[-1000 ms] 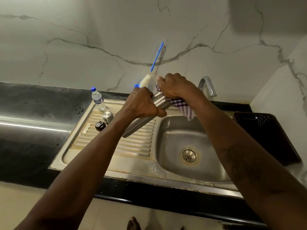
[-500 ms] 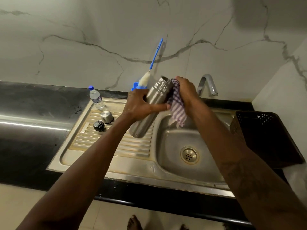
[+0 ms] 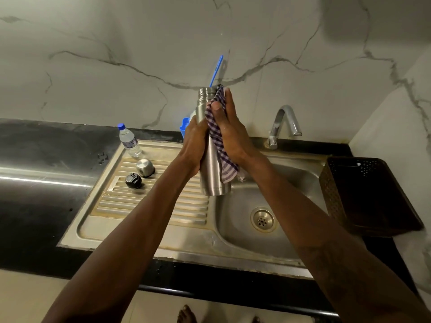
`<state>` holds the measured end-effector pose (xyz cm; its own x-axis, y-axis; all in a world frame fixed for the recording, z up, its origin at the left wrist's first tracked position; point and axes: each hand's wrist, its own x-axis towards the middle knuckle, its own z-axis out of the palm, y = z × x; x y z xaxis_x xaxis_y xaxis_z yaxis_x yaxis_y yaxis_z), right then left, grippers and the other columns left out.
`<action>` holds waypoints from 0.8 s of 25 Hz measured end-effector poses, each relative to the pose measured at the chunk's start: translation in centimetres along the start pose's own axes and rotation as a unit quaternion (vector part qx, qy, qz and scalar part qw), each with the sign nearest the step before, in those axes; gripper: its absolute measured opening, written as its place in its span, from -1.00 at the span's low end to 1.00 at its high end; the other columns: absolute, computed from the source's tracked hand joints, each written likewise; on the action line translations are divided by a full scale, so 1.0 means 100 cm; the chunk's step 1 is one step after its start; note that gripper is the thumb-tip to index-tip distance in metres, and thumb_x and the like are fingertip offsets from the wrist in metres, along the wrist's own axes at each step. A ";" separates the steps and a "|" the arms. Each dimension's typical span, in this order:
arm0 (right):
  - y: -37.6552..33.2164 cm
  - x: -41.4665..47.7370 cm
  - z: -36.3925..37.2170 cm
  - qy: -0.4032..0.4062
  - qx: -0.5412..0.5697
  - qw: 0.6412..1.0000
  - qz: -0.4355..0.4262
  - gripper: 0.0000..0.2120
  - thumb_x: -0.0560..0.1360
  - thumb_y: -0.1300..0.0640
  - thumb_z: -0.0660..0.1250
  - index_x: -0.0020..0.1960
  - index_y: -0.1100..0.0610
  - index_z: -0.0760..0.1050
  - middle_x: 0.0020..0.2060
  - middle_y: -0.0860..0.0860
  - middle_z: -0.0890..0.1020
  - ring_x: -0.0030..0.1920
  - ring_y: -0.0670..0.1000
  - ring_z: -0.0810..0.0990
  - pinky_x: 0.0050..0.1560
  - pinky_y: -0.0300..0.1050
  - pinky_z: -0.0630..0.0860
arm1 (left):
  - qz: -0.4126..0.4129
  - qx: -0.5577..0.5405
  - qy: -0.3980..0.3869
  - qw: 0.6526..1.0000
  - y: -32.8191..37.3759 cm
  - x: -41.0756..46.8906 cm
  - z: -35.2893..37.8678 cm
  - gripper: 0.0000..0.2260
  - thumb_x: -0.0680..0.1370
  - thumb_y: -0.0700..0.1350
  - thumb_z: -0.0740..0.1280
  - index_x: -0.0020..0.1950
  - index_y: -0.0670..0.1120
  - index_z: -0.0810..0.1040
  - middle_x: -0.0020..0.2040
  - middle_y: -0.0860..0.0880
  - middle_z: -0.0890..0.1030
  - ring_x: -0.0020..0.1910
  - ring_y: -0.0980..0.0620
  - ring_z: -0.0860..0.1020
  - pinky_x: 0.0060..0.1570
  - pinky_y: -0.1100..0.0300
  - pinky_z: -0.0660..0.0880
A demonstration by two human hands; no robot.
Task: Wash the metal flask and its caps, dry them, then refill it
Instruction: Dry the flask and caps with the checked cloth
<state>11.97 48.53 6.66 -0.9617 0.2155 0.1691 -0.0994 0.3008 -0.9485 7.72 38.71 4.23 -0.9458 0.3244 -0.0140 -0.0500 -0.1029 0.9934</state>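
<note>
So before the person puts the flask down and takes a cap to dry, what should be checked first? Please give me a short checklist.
1. Flask held firmly: ok, the left hand grips its body and it stands upright above the sink's edge.
2. Cloth under control: ok, the right hand presses it on the flask's side.
3. Flask fully dry: cannot tell.
4. Caps within reach: ok, steel cap and black cap sit on the drainboard.
5. Refill water ready: ok, the plastic bottle stands capped at the drainboard's back corner.
6. Tap off: ok, no water stream visible.
</note>
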 end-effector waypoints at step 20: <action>-0.009 -0.012 0.010 0.055 -0.228 0.971 0.048 -0.36 0.58 -0.45 0.09 0.15 0.10 0.55 -0.22 -0.07 0.65 -0.25 -0.08 0.64 -0.14 -0.14 0.57 | -0.070 -0.066 0.090 0.991 0.035 0.004 -0.009 -0.35 0.52 0.49 0.24 0.18 -0.06 0.65 0.07 -0.19 0.74 0.10 -0.19 0.72 0.17 -0.20 0.64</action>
<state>13.01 47.07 7.05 -0.9252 0.3533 0.1384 0.1363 0.6498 -0.7478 6.93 37.66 7.62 -0.9681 0.1716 -0.1824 -0.2147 -0.1945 0.9571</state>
